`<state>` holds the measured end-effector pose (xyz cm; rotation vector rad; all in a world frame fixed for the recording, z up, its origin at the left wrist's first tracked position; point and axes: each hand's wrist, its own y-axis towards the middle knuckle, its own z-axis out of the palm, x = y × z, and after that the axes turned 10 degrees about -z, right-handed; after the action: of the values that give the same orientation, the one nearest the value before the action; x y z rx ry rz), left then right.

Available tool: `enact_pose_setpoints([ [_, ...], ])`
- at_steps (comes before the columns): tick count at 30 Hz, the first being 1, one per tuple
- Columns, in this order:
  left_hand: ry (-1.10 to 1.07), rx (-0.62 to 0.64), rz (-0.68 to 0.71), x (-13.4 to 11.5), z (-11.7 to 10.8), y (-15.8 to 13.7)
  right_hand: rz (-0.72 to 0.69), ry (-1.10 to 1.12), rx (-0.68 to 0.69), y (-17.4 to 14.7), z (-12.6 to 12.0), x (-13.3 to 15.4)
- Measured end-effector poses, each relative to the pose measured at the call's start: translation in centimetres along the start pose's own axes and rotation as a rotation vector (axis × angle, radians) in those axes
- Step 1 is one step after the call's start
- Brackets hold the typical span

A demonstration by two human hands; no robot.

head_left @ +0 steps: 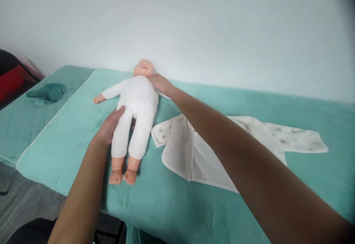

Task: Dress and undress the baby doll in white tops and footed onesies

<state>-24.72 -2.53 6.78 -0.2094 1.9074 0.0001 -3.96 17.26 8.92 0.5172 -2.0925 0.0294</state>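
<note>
A baby doll (138, 96) with a white cloth body and bare pinkish head, hands and feet lies on its back on the green padded cover. My left hand (112, 124) grips its hip and upper leg from the side. The thumb rests on top, and the other fingers go under the doll, with a bit of them showing between the legs. At the neck and shoulder, my right hand (161, 83) holds the doll; some of its fingers are hidden. To the right, a white baby top (210, 162) with printed sleeves lies spread open, partly covered by my right forearm.
The green cover (183, 207) lies over a bed or table against a pale wall (194, 26). On the left is a green cloth piece with a raised ring-like opening (48, 93). A red and black item (12, 81) stands at the far left. Grey floor (27, 196) shows below.
</note>
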Motion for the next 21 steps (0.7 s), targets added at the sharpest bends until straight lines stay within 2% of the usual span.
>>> enact_pose_setpoints([
  [3, -0.139, 0.125, -0.114, -0.2, 0.3, 0.2, -0.068, 0.163, 0.141, 0.6, -1.4, 1.8],
  [5, -0.163, 0.107, -0.073, -0.8, 0.6, -1.0, -0.079, 0.167, 0.179, -0.2, -2.4, 3.3],
  [8, -0.195, 0.066, 0.023, -2.7, 1.8, -4.2, -0.024, 0.094, 0.171, -2.9, -4.4, 5.4],
  [10, -0.26, 0.058, -0.003, -4.3, 3.3, -6.7, -0.003, 0.046, 0.141, -5.3, -6.3, 6.5],
  [12, -0.357, 0.092, -0.07, -6.1, 5.4, -9.2, -0.006, 0.015, 0.11, -7.9, -8.6, 7.0],
  [15, -0.529, 0.213, -0.162, -8.2, 9.6, -12.6, -0.008, -0.031, 0.048, -12.2, -12.1, 6.7],
  [18, -0.666, 0.325, -0.234, -9.3, 14.5, -15.4, 0.02, -0.091, -0.012, -16.5, -15.7, 4.5],
  [21, -0.739, 0.405, -0.267, -9.4, 19.4, -17.3, 0.068, -0.174, -0.072, -20.4, -18.8, 1.2],
])
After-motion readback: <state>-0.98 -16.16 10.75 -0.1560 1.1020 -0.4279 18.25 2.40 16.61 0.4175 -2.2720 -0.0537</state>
